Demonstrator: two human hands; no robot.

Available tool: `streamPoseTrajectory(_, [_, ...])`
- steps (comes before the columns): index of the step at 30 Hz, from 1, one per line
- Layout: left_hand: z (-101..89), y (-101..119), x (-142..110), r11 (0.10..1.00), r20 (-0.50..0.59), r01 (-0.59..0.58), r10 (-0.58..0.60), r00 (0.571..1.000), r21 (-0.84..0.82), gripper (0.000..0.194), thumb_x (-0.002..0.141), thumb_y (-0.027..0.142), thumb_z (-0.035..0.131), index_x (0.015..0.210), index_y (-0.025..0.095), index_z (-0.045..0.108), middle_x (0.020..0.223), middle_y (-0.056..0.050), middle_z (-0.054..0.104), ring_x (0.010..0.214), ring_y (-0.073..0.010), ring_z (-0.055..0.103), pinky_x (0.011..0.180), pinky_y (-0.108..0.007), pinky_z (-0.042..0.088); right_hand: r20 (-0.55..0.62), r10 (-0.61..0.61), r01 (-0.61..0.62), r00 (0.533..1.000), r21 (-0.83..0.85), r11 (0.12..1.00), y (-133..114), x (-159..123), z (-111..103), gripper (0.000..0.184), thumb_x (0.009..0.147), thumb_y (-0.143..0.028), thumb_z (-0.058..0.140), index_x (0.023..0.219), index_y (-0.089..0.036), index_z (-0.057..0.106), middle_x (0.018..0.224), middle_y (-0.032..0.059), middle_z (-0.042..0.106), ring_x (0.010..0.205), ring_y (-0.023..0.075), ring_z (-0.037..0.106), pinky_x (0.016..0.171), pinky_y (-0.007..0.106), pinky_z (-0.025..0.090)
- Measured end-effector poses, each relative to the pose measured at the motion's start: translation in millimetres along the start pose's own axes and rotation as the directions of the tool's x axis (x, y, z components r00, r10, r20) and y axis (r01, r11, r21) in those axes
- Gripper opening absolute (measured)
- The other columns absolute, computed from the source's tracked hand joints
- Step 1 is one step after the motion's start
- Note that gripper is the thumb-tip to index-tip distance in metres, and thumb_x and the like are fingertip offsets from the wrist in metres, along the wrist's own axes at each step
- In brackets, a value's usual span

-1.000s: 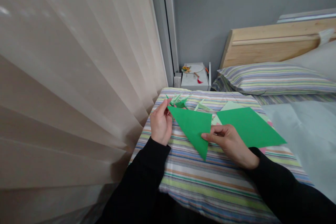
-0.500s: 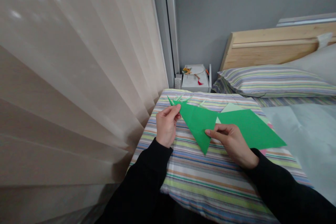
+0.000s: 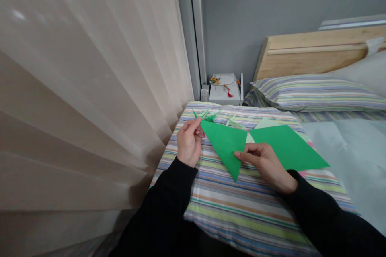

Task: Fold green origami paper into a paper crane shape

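Observation:
A green sheet of paper, folded into a triangle, is held in the air between my two hands. My left hand pinches its upper left corner between thumb and fingers. At the right edge, my right hand grips it between thumb and fingers, with one point of the triangle hanging down. To the right lies a flat stack of green paper, with pale green and pink sheets showing beneath it. Behind the triangle are several folded green paper pieces, partly hidden by it.
Striped cloth covers the surface under my hands. A pleated curtain hangs close on the left. Farther back stands a white bedside cabinet with a round fan on it. A bed with a striped pillow and wooden headboard is at right.
The green triangle has shifted slightly left and turned a little, its lower point now a bit lower. Both hands have moved slightly left and keep their hold.

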State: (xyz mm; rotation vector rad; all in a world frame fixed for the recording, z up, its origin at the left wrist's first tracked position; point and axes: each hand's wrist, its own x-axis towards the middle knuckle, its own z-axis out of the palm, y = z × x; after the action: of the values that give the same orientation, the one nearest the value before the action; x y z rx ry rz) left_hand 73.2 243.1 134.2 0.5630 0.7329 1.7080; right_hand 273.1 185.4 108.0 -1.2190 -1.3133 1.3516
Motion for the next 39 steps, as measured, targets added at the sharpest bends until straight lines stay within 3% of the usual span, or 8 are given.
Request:
streamPoseTrajectory(6, [-6.7,2.0,9.0,0.984,-0.033,0.074,-0.081,0.996,-0.159,0.022,0.075,0.013,0.081,0.068,0.014,0.06,0.062,0.007,0.05,0.053,-0.001,0.043,0.05,-0.013,0.036,-0.01,-0.029,0.029,1.0,0.005,1.0,1.8,0.6,-1.6,0.047,0.067,-0.055,0.082,0.051,-0.02,0.055,0.055,-0.0007,0.05,0.057,0.0138,0.041,0.056,0.031,0.031])
streamPoseTrajectory(11, [-2.7,-4.2,-2.0,0.961,0.047,0.274,-0.276,0.96,0.035,0.035,0.077,0.047,0.08,0.081,0.015,0.069,0.077,-0.002,0.065,0.066,-0.0103,0.06,0.057,-0.022,0.047,-0.153,-0.084,0.088,0.985,0.018,0.996,5.0,5.8,-4.6,0.047,0.065,-0.053,0.084,0.05,-0.02,0.054,0.051,-0.0034,0.043,0.056,0.0119,0.035,0.055,0.03,0.027])
streamPoseTrajectory(16, [-0.4,-15.7,-9.9,0.933,0.163,0.087,-0.152,0.975,0.35,0.029,0.065,0.034,0.089,0.072,0.015,0.068,0.07,0.002,0.063,0.062,-0.0091,0.056,0.056,-0.021,0.043,-0.132,-0.091,0.093,0.987,0.005,0.996,0.6,10.1,-4.4,0.046,0.065,-0.054,0.084,0.05,-0.018,0.058,0.052,-0.0024,0.048,0.056,0.0119,0.037,0.057,0.03,0.03])
streamPoseTrajectory(22, [0.7,-16.3,-7.9,0.957,0.129,0.048,-0.088,0.988,0.285,0.027,0.063,0.028,0.088,0.067,0.015,0.065,0.062,0.004,0.058,0.058,-0.0069,0.053,0.056,-0.02,0.041,-0.093,-0.113,0.106,0.989,-0.078,0.991,0.7,12.3,-5.1,0.046,0.069,-0.056,0.08,0.054,-0.017,0.06,0.053,-0.0021,0.05,0.056,0.012,0.039,0.058,0.031,0.032])
streamPoseTrajectory(28, [-1.3,-14.8,-6.3,0.964,0.103,0.167,-0.191,0.976,0.209,0.034,0.059,0.027,0.092,0.063,0.014,0.061,0.06,0.005,0.056,0.055,-0.0048,0.053,0.054,-0.017,0.043,-0.078,-0.175,0.169,0.981,-0.084,0.982,1.1,12.5,-7.7,0.046,0.076,-0.057,0.075,0.059,-0.017,0.061,0.058,-0.0019,0.051,0.058,0.0129,0.041,0.058,0.03,0.033])
streamPoseTrajectory(31, [-2.3,-17.3,-9.6,0.916,0.128,0.225,-0.281,0.951,0.333,0.037,0.064,0.04,0.091,0.072,0.015,0.066,0.07,0.0,0.064,0.062,-0.0088,0.061,0.05,-0.017,0.045,-0.17,-0.234,0.217,0.957,-0.111,0.97,-1.0,12.6,-9.5,0.047,0.077,-0.056,0.074,0.056,-0.019,0.055,0.055,-0.0039,0.044,0.057,0.012,0.038,0.057,0.029,0.031])
streamPoseTrajectory(35, [0.6,-20.9,-16.5,0.814,0.242,0.275,-0.444,0.863,0.511,0.047,0.066,0.05,0.088,0.091,0.015,0.072,0.093,-0.008,0.073,0.07,-0.0164,0.07,0.049,-0.021,0.05,-0.292,-0.291,0.246,0.911,-0.181,0.952,-2.2,13.2,-11.0,0.047,0.077,-0.053,0.074,0.054,-0.021,0.05,0.054,-0.0048,0.039,0.055,0.0122,0.036,0.055,0.029,0.03])
streamPoseTrajectory(39, [3.9,-19.5,-21.8,0.85,0.286,0.219,-0.387,0.876,0.48,0.055,0.065,0.046,0.09,0.109,0.02,0.069,0.101,-0.01,0.075,0.079,-0.0213,0.073,0.059,-0.029,0.059,-0.35,-0.387,0.285,0.853,-0.307,0.908,-0.7,12.8,-9.9,0.046,0.08,-0.047,0.074,0.054,-0.022,0.045,0.054,-0.005,0.039,0.054,0.0125,0.034,0.055,0.03,0.028])
